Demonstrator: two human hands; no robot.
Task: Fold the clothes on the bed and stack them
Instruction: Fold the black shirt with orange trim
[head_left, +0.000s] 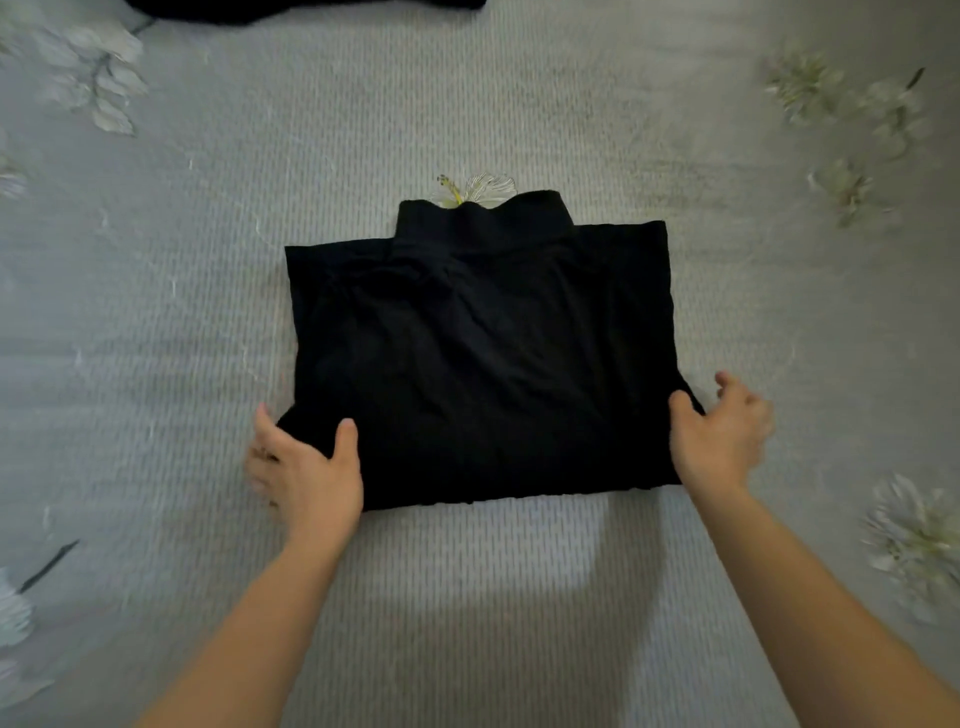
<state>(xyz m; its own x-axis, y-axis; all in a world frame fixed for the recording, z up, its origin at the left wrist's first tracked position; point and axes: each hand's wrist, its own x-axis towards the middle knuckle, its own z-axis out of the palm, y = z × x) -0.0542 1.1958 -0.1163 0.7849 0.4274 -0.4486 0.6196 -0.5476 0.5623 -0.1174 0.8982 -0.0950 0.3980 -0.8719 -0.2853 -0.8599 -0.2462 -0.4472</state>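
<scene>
Here the left hand (306, 467) and right hand (722, 436) grip the black top (483, 353)

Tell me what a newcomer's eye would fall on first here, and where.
The folded black top stands out, lying flat in the middle of the pale grey bedspread with its collar pointing away. The left hand grips its near left corner and the right hand holds its near right corner. Another dark cloth peeks in at the far edge.
</scene>
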